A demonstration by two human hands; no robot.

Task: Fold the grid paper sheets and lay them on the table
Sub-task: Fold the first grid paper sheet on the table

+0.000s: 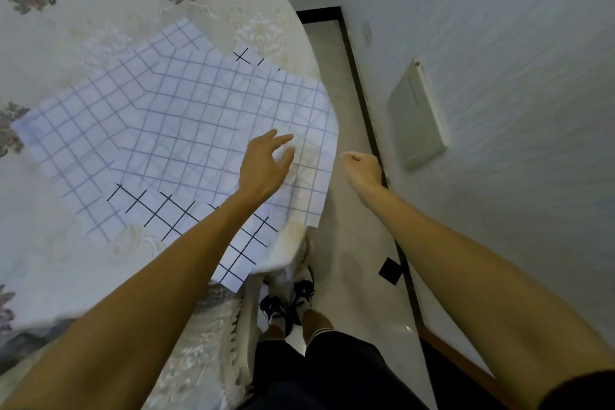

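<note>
So the grid paper sheets [186, 130] are lying flat in a messy overlapping pile on the desk [100, 20], which has a pale flowery cloth on it. Most have faint bluish lines. One with bold black lines [199, 220] sits under the rest at the near side, its corner poking past the desk edge. The top sheet's right side also reaches out over the rounded edge.

The left hand [266, 166] is over the right part of that top sheet. Its fingers [283, 140] are spread and loose, thumb apart, not gripping anything. Can't honestly tell if the fingertips touch the paper or just hover above it.

The right hand [361, 165] is off the desk, just beside the paper's right edge, over the floor [349, 243]. It's curled into a fist with nothing showing in it.

There's a white box [416, 116] on the wall, and dark shoes [286, 303] down below.
</note>
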